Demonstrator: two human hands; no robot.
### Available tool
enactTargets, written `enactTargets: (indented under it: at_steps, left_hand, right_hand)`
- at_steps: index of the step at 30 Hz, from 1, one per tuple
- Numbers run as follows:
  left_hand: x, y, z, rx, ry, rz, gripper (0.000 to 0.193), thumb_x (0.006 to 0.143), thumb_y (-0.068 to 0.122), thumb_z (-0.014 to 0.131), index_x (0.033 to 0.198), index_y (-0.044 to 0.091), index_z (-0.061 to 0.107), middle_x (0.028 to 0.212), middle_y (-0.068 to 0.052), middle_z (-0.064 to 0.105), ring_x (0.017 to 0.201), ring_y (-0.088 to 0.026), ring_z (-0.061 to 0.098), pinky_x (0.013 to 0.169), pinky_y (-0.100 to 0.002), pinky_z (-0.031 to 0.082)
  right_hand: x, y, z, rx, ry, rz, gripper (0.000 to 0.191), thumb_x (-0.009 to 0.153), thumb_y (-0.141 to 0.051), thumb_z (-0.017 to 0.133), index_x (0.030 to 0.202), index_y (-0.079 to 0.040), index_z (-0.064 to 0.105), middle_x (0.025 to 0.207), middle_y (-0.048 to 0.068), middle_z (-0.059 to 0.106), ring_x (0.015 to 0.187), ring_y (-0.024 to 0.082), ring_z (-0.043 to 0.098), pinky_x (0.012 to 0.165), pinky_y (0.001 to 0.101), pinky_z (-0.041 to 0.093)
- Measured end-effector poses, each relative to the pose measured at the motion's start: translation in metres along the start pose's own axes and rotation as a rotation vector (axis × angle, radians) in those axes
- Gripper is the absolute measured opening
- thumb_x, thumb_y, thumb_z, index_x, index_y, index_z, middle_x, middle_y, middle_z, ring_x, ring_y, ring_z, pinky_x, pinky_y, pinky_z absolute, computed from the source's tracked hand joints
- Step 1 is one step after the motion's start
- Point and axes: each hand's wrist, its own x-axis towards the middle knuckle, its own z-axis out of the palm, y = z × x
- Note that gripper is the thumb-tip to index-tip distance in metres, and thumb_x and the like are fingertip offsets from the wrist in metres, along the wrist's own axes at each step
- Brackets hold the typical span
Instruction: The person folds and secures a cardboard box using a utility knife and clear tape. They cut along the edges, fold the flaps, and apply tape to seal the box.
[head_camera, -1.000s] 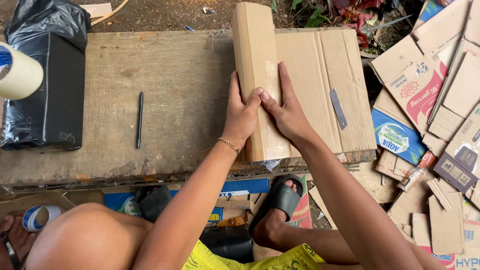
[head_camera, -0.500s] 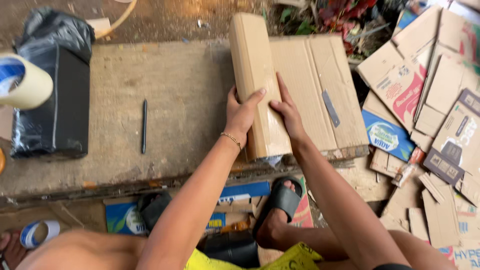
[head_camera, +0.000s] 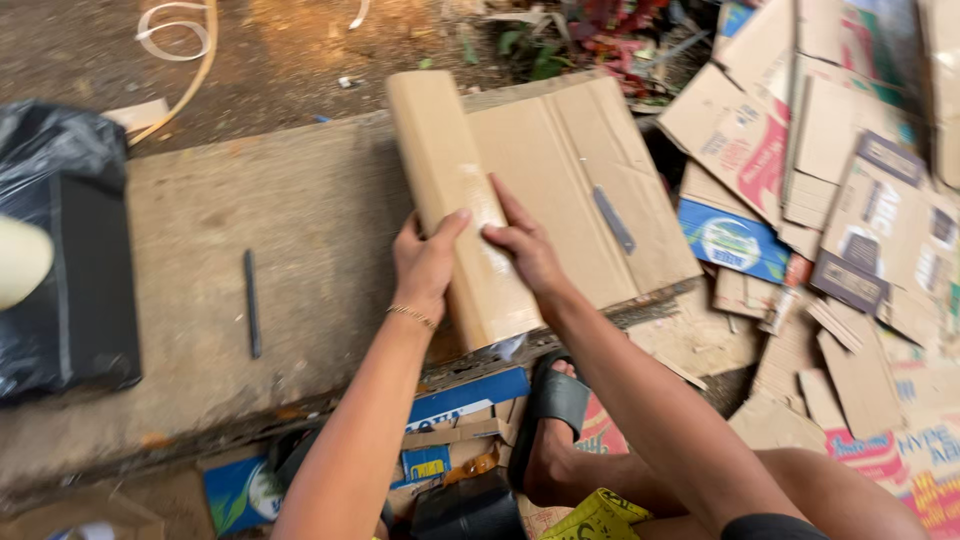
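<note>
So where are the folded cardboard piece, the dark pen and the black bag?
folded cardboard (head_camera: 455, 180), head view, upper face
dark pen (head_camera: 251, 303), head view, mid-shaft
black bag (head_camera: 60, 170), head view, crinkled top

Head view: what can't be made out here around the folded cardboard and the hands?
- Folded cardboard: its underside and near end, covered by the left hand and right hand.
- Pale round object: cut off by the left edge.
- Slim dark stick on the board: too small to identify.
- Black bag: contents hidden.
</note>
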Motion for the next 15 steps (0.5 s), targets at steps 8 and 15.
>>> enactTargets:
  at_steps: [8,15]
  left_hand:
    - [-0.003,0.012,-0.001,0.092,-0.108,-0.080,0.065,0.079,0.023,0.079,0.132,-0.007,0.055,0.119,-0.018,0.070,0.104,-0.025,0.071,0.088,-0.034,0.057]
    - [-0.011,0.018,-0.039,0.023,-0.055,-0.102,0.064,0.078,0.020,0.078,0.130,-0.009,0.056,0.117,-0.022,0.069,0.102,-0.029,0.071,0.086,-0.037,0.059]
  right_hand:
    - [-0.008,0.007,0.003,0.078,0.054,-0.079,0.073,0.087,-0.010,0.067,0.156,-0.005,0.045,0.149,0.014,0.058,0.127,0.019,0.058,0.109,0.0311,0.045]
    - [-0.016,0.024,0.042,0.093,0.037,-0.105,0.073,0.087,-0.008,0.067,0.156,-0.002,0.042,0.147,0.015,0.058,0.126,0.018,0.059,0.108,0.0304,0.045]
